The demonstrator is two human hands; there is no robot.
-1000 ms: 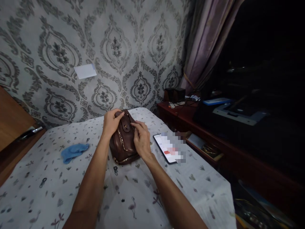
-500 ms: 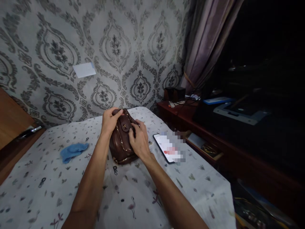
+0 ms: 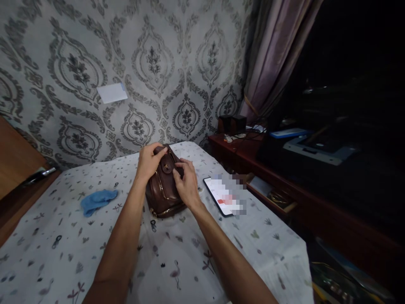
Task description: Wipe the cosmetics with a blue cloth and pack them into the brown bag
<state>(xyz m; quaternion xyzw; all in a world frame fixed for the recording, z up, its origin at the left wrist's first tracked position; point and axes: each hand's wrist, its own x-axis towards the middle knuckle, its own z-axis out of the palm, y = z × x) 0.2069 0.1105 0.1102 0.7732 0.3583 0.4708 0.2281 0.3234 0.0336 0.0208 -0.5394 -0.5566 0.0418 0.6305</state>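
A dark brown leather bag (image 3: pixel 163 192) with gold zippers and a flap with a small gold clasp lies on the patterned white cloth. My left hand (image 3: pixel 149 161) grips the bag's far left edge, its thumb on top near the flap. On the right side, my right hand (image 3: pixel 187 181) is closed on the bag beside a zipper, thumb and fingers near each other. Whether a zipper pull is between them is too small to tell. Right of the bag lies a phone (image 3: pixel 218 196) with a lit, partly blurred screen.
A crumpled blue cloth (image 3: pixel 98 202) lies to the left on the patterned white cloth (image 3: pixel 177 253). On the right stands a dark red desk (image 3: pixel 240 154) with an open drawer (image 3: pixel 272 196), small dark speakers (image 3: pixel 232 124) and cables. The papered wall (image 3: pixel 158 76) rises behind.
My left hand has shifted slightly right along the bag's top, with its thumb closer to the flap. My right hand has moved only a little; the bag stays almost in place.
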